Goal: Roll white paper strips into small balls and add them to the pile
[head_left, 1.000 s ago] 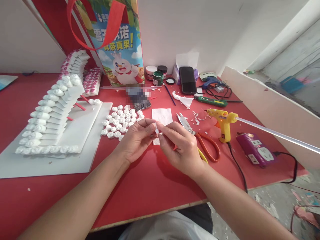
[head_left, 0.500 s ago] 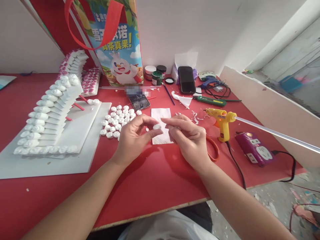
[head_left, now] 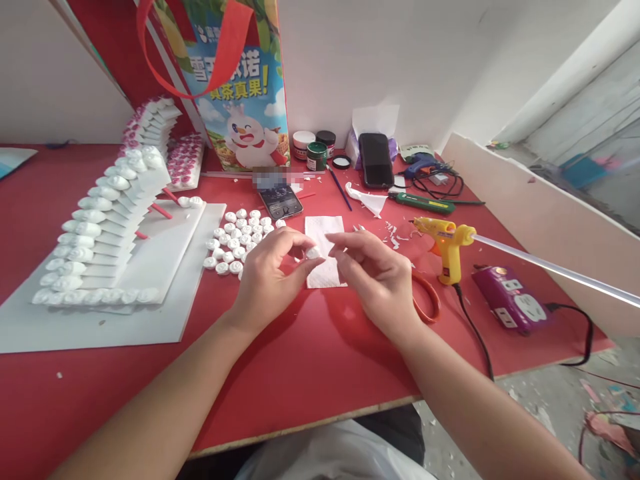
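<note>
Pinched between the thumb and forefinger of my left hand (head_left: pixel 273 277) is a small white rose (head_left: pixel 313 253), held above a white paper towel (head_left: pixel 325 272). Just to its right, my right hand (head_left: pixel 377 277) hovers with thumb and forefinger apart and nothing visible between them. Its other fingers curl inward. Beside my left hand lies a cluster of similar white roses (head_left: pixel 235 239) on the red table. Further left, a white stepped model (head_left: pixel 113 233) is edged with such roses and stands on a white board (head_left: pixel 165 327).
On the right stand a yellow glue gun (head_left: pixel 447 243) with a long clear stick and a purple power socket (head_left: pixel 513 298). An orange ring (head_left: pixel 430 303) lies near my right wrist. Behind are two phones (head_left: pixel 376 160), paint jars (head_left: pixel 317 155), a green cutter (head_left: pixel 423 202) and a bright bag (head_left: pixel 245 100).
My right thumb and forefinger have spread slightly apart, close to the rose. My left hand still pinches the rose, turned a little. The whole view has shifted slightly.
</note>
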### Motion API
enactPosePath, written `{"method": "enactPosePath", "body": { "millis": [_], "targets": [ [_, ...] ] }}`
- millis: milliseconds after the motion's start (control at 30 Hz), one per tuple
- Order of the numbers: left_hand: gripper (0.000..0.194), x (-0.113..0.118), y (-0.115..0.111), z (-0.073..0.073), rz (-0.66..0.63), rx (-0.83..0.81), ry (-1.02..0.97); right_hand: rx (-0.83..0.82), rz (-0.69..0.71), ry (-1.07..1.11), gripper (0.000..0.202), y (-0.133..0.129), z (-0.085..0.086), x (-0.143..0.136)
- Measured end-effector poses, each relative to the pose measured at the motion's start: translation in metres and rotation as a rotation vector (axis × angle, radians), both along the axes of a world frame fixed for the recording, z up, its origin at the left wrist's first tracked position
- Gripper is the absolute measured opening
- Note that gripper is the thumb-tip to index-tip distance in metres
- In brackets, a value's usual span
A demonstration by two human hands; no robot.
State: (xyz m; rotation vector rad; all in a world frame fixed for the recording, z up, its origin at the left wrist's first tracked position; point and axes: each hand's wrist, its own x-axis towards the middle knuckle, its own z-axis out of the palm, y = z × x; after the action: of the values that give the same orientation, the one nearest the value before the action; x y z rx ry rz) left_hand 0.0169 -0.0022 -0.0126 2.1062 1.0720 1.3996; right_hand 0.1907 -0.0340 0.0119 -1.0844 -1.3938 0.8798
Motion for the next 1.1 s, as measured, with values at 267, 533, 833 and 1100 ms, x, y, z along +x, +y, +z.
{"method": "enactPosePath", "body": {
  "millis": [267,533,833,1100],
  "targets": [
    [0.010,0.002,0.000,0.001,-0.014,0.161,0.091,-0.414,0.094,0.235,0.035,0.008,-0.004,-0.003],
    [0.017,0.008,-0.009,0.003,-0.058,-0.069,-0.012,-0.362,0.082,0.252,0.039,0.011,-0.011,-0.005],
    [0.011,0.010,-0.009,0.007,-0.019,-0.283,-0.203,-0.309,0.085,0.191,0.040,0.010,-0.010,-0.003],
    [0.011,0.009,-0.008,0.004,-0.029,-0.246,-0.183,-0.298,0.026,0.160,0.041,0.011,-0.016,-0.005]
  ]
}}
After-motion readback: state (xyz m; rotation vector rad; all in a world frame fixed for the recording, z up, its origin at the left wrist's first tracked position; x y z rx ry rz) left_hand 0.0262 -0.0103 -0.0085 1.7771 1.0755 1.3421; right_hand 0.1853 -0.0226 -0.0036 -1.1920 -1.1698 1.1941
